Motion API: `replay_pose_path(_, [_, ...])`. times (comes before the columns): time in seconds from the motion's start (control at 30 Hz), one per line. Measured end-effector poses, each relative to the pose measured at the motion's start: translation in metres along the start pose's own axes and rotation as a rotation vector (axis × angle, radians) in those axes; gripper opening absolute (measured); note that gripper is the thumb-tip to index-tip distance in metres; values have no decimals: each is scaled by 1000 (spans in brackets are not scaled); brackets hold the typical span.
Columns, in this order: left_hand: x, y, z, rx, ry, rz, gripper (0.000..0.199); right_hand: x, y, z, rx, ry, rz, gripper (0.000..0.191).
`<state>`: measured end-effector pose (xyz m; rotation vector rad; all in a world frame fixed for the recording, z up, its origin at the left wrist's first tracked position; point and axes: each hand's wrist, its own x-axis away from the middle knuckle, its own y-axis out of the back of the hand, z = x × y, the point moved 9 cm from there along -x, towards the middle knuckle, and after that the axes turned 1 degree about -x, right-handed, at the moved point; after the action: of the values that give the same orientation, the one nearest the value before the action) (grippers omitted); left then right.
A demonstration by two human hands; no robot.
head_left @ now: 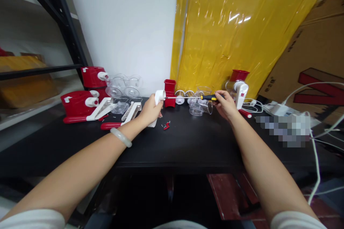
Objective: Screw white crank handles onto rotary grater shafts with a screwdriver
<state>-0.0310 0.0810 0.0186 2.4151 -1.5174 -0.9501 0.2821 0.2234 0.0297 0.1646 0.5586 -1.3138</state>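
My left hand is closed around a white plastic part whose round, tube-like end sticks up above the fingers. In my right hand is a screwdriver with a black and yellow handle. Its long thin shaft lies level and points left, with the tip at the white part's round end. Whether the tip sits in a screw is too small to tell. Below, on the black table, lie small red pieces and tiny screws.
Red housings and white cranks with red handles stand left. Clear plastic cups, a red hopper and drum graters line the back. An assembled red-and-white grater, white cables and a carton are right.
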Motion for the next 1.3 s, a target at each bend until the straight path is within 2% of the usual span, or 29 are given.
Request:
replay_pose_path(0.17, [0,2,-1,-9,6,-8,16,3,-4,0,2,-3,58,49])
replay_pose_path(0.5, [-1,2,0,-12,19,-10,17,3,-3,0,28,-18,91,54])
replay_pose_path(0.7, [0,1,-1,-3,8,-5,14,9,-7,5,-50,-62,91,57])
replay_pose_path(0.9, [1,-1,-1,1,9,11,15,7,-8,9,-33,-32,101,50])
replay_pose_path(1.0, [1,-1,-1,7,5,5,15,2,-4,3,30,-12,50,46])
replay_pose_path(1.13, [1,1,-2,5,14,-8,14,0,5,-8,237,-51,-14,58])
replay_pose_path(1.23, [1,1,-2,3,15,-6,14,2,11,-4,410,-19,-51,61])
replay_pose_path(1.3, [1,0,-2,5,10,2,13,3,11,-3,426,-12,-49,57])
